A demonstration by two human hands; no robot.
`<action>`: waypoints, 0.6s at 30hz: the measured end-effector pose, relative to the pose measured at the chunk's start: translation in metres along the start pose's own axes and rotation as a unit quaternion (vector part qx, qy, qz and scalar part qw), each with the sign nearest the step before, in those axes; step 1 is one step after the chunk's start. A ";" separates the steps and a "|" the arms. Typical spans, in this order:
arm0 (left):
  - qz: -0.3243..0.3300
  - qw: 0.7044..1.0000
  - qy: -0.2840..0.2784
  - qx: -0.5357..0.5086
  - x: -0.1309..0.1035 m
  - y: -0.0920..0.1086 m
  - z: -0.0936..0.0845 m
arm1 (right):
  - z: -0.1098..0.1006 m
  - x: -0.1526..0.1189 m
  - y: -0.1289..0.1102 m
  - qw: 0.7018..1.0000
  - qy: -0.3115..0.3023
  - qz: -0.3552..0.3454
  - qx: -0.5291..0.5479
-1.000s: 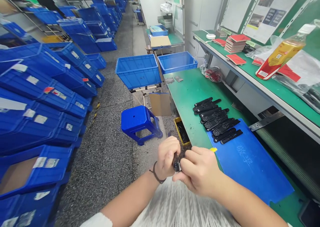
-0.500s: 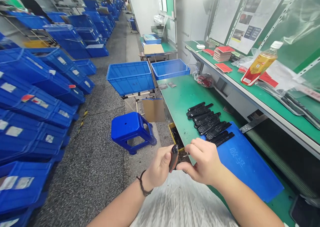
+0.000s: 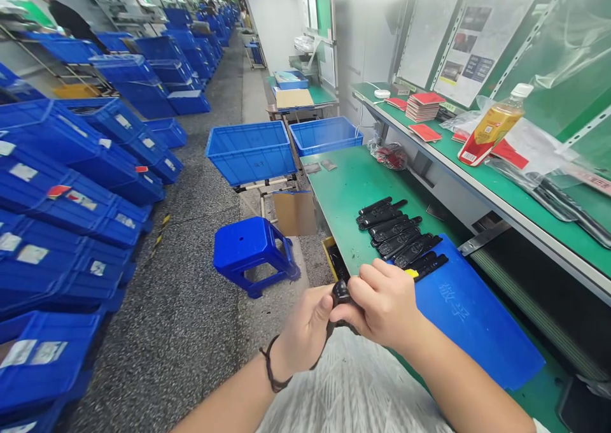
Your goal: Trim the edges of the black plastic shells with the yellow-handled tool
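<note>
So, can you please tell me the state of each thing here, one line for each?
left hand: closed around a black part
right hand: fingers pinching the same part
row of black parts: lying side by side on the bench
bottle: capped, leaning
two blue crates: open

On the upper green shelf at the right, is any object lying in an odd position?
Yes. The drink bottle with the yellow and red label lies tilted on clear plastic bags instead of standing upright. The stack of red cards farther back looks tidy.
</note>
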State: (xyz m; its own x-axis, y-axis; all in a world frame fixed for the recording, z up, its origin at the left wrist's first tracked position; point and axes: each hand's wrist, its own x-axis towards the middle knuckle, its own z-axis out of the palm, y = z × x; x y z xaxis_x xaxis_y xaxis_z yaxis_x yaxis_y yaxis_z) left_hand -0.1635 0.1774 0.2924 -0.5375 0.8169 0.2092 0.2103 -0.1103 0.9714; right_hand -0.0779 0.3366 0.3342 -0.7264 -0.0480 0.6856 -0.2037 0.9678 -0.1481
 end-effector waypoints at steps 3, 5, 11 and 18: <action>-0.049 0.998 0.018 -0.043 -0.003 -0.004 0.006 | 0.006 -0.004 -0.003 0.999 0.028 0.009 -0.042; -0.082 0.995 0.027 -0.056 -0.004 -0.005 0.009 | 0.010 -0.009 -0.005 0.998 0.027 0.016 -0.056; -0.148 0.983 0.106 -0.028 0.004 0.005 0.009 | 0.021 -0.021 -0.011 0.999 0.000 0.015 -0.047; -0.152 0.974 0.137 -0.102 0.017 -0.005 0.008 | 0.029 -0.034 -0.017 0.998 -0.048 0.025 -0.018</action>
State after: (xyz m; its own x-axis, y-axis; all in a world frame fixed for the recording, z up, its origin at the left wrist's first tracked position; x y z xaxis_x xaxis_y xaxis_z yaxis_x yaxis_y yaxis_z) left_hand -0.1671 0.1970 0.2900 -0.7526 0.6515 -0.0959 -0.1433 -0.0199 0.9895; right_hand -0.0690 0.3146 0.2923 -0.7947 -0.0208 0.6067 -0.1435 0.9776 -0.1543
